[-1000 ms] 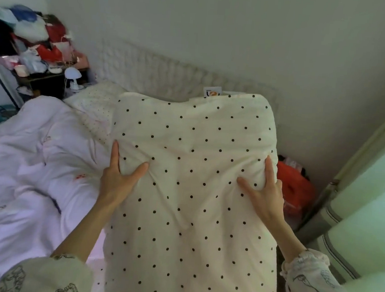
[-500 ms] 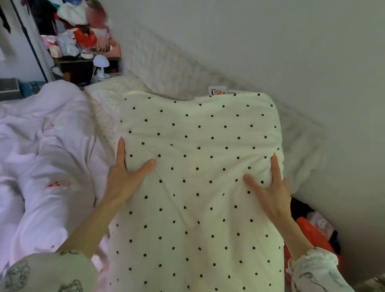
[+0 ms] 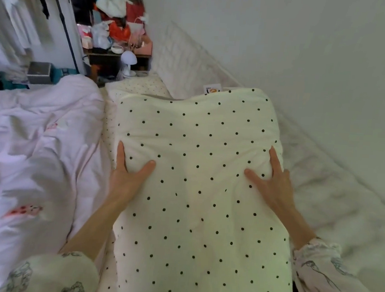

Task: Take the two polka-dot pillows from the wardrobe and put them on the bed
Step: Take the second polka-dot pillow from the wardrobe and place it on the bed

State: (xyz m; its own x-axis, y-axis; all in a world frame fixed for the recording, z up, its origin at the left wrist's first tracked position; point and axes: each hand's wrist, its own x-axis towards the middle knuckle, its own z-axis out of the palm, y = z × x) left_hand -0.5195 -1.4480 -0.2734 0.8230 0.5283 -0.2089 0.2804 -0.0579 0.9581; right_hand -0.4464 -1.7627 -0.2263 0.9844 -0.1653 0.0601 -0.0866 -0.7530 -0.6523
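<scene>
A large cream polka-dot pillow [image 3: 197,192] fills the middle of the head view, held out in front of me above the bed. My left hand [image 3: 129,173] grips its left side and my right hand [image 3: 271,182] grips its right side. A second polka-dot pillow [image 3: 140,87] with smaller dots lies at the head of the bed, partly hidden behind the held one. The bed [image 3: 36,156] is covered by a crumpled pale pink duvet on the left.
A white padded headboard [image 3: 189,62] runs along the wall to the right. A cluttered dark nightstand [image 3: 115,59] with a small white lamp [image 3: 128,62] stands at the far end. Hanging clothes [image 3: 10,16] fill the upper left.
The view has swung left and closer to the bed. The pillow now hangs over the bed's head end, and the orange bag and door at the right have left the frame.
</scene>
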